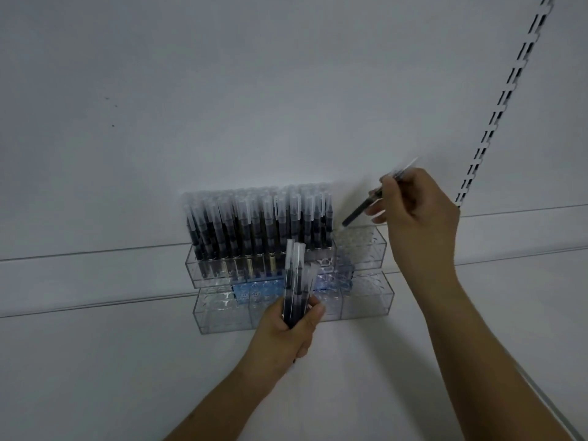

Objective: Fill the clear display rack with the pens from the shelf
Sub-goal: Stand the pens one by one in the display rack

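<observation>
Rack (366, 246): clear, 2 tiers, standing on a white shelf (95, 361) against the back wall; upper tier behind, lower tier in front at 6 o'clock of it
Done: most of the upper tier is packed with upright dark pens (254, 224), caps up, from its 9 o'clock end across to roughly 3 quarters of its width
Left, upper tier: the block of holes at the 3 o'clock end shows no pens
Left, lower tier: looks bare in every hole I can see; a blue label sits behind its top edge, part hidden by the left hand
Right hand (416, 211): grip closed on 1 pen (366, 206), pinched between thumb and fingers, held slanted with its dark end down toward 7 o'clock, tip just above the first bare holes of the upper tier, not yet seated
Left hand (286, 332): grip wrapped round a bundle (294, 281) of several pens, caps up, held in front of the lower tier at 6 o'clock of the filled block; exact count cannot be told
Supply: no other loose pens in view on the shelf
Progress: judged under half, since 1 tier is mostly filled and the other untouched
Next need: line the slanted pen upright over a hole before lowering it
</observation>
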Tool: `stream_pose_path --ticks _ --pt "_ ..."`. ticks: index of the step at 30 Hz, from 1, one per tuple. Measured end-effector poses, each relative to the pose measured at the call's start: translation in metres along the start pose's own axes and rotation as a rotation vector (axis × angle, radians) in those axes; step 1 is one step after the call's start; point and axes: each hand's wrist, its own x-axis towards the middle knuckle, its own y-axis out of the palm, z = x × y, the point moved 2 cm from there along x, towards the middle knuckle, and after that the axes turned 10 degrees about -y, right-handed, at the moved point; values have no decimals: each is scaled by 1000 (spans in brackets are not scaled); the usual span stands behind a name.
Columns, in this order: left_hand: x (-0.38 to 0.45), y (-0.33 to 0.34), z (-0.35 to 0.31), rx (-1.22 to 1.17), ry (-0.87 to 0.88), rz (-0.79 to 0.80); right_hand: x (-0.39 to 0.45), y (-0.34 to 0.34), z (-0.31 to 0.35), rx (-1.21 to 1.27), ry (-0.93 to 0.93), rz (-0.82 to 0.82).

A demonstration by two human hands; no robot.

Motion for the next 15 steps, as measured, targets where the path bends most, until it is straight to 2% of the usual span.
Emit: stream_pose_path --ticks 3,9,13,15 --pt "0 1 -1 -29 -13 0 9 10 -12 -83 -29 148" --pt "0 0 0 -7 0 -3 23 25 -15 -366 -203 381" --pt "0 -1 1 2 -8 -10 23 41 -20 -591 -215 596" --pt "0 -1 1 7 -9 -11 17 44 -22 -712 -220 632"
